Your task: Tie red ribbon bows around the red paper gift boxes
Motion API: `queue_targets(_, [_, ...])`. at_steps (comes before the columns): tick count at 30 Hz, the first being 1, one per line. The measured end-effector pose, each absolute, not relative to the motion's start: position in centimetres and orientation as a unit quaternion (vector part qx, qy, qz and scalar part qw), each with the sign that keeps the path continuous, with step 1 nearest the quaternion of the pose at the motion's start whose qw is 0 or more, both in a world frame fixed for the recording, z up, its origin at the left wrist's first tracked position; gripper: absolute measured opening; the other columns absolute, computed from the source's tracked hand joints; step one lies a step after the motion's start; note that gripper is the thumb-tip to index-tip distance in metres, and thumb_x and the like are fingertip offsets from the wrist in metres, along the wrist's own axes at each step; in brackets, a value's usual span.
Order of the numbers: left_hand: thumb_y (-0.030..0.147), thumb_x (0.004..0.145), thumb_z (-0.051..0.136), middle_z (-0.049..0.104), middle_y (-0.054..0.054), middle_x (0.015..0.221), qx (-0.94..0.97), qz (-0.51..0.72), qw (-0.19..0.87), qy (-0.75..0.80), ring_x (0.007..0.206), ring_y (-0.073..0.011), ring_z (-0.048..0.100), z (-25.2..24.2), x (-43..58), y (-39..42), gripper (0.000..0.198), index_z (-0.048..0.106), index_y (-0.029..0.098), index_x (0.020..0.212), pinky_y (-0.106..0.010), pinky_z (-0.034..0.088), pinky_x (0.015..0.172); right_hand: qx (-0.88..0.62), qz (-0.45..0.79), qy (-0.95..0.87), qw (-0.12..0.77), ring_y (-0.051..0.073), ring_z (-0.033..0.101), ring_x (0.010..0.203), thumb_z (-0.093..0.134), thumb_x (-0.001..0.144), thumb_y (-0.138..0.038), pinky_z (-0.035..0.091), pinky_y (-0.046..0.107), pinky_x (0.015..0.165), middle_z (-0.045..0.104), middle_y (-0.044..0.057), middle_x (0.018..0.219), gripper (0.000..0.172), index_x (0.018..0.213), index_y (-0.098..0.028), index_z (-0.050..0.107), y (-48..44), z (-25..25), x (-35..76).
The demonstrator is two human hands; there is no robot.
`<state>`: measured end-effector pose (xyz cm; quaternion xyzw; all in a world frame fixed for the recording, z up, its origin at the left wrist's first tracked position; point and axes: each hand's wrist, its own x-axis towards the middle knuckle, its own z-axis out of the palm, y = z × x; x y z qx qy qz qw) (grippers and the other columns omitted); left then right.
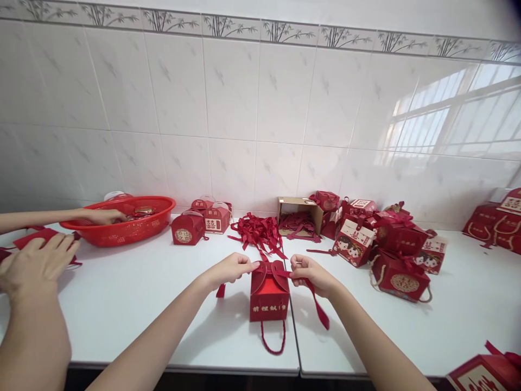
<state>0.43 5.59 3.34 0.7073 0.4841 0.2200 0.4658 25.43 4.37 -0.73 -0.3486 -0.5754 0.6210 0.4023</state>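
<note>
A small red gift box [268, 305] with gold lettering stands upright on the white table in front of me, its rope handle [273, 350] hanging toward me. Across its scalloped top flaps runs a dark red ribbon [318, 307]. At the box's left top edge my left hand [233, 270] pinches one side of the ribbon, whose loose end drops below the fingers. On the other side my right hand [310, 276] grips the ribbon, and a long tail hangs from it down to the right.
Behind the box lie a heap of red ribbons [257, 232] and an open cardboard box [298, 203]. Finished-looking gift boxes [401, 276] pile up at right. Small red boxes [188, 228] stand left of centre. A co-worker's hand [106, 216] reaches into a red basket [122, 237]; another [40, 260] rests on red packaging.
</note>
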Motion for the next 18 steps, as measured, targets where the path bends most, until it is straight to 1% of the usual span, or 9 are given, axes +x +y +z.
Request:
queue_targets(2, [0.062,0.064,0.065,0.028,0.007,0.059,0.708,0.231,0.463,0.481,0.055,-0.0095,0.022,3.4,0.5,5.6,0.05,0.038,0.019,0.06,-0.024,0.017,0.051,-0.358,0.617,-0.58,0.395,0.004,0.028,0.042,0.072,0.061,-0.026,0.02,0.02,0.045,0.035,-0.012,0.051,0.035,0.073,-0.022,0.039,4.4,-0.3,25.4])
queue_targets(4, [0.061,0.064,0.065,0.03,0.007,0.06,0.709,0.241,0.462,0.475,0.056,-0.0096,0.023,3.5,0.5,5.5,0.049,0.041,0.019,0.062,-0.023,0.018,0.051,-0.374,0.607,-0.585,0.387,0.003,0.018,0.041,0.073,0.063,-0.032,0.012,0.02,0.043,0.031,-0.013,0.05,0.036,0.076,-0.022,0.041,4.5,-0.1,25.4])
queue_targets(5, [0.061,0.064,0.065,0.031,0.007,0.06,0.709,0.243,0.463,0.474,0.056,-0.0095,0.023,3.5,0.6,5.4,0.048,0.042,0.019,0.062,-0.023,0.018,0.051,-0.384,0.6,-0.588,0.384,0.003,0.015,0.042,0.073,0.064,-0.036,0.01,0.021,0.043,0.03,-0.013,0.051,0.036,0.076,-0.022,0.042,4.5,0.0,25.5])
queue_targets(8, [0.062,0.063,0.065,0.032,0.007,0.059,0.706,0.241,0.469,0.473,0.054,-0.0088,0.022,3.3,0.6,5.3,0.048,0.045,0.018,0.063,-0.024,0.015,0.05,-0.416,0.57,-0.598,0.38,0.004,0.016,0.043,0.07,0.068,-0.048,0.008,0.021,0.042,0.032,-0.012,0.051,0.037,0.076,-0.021,0.046,4.7,-0.1,25.8])
queue_targets(11, [0.063,0.063,0.064,0.031,0.008,0.057,0.702,0.235,0.482,0.469,0.051,-0.008,0.019,2.8,0.6,5.3,0.05,0.043,0.018,0.061,-0.024,0.013,0.049,-0.467,0.488,-0.639,0.367,0.005,0.022,0.046,0.07,0.066,-0.055,0.012,0.021,0.043,0.032,-0.01,0.052,0.041,0.071,-0.019,0.051,4.9,-0.6,25.9])
queue_targets(14, [0.063,0.063,0.064,0.028,0.008,0.055,0.696,0.234,0.496,0.463,0.05,-0.0077,0.017,2.2,0.5,5.3,0.052,0.037,0.019,0.059,-0.024,0.012,0.049,-0.493,0.432,-0.672,0.346,0.006,0.023,0.049,0.068,0.066,-0.06,0.015,0.022,0.045,0.031,-0.009,0.053,0.047,0.062,-0.018,0.048,4.9,-1.2,25.8])
queue_targets(18, [0.065,0.068,0.059,0.029,0.008,0.055,0.681,0.233,0.515,0.465,0.049,-0.0079,0.02,0.9,0.3,5.2,0.051,0.034,0.02,0.06,-0.023,0.015,0.048,-0.488,0.448,-0.674,0.328,0.007,0.021,0.048,0.06,0.07,-0.065,0.015,0.023,0.045,0.028,-0.009,0.051,0.05,0.059,-0.02,0.042,4.8,-2.0,25.6])
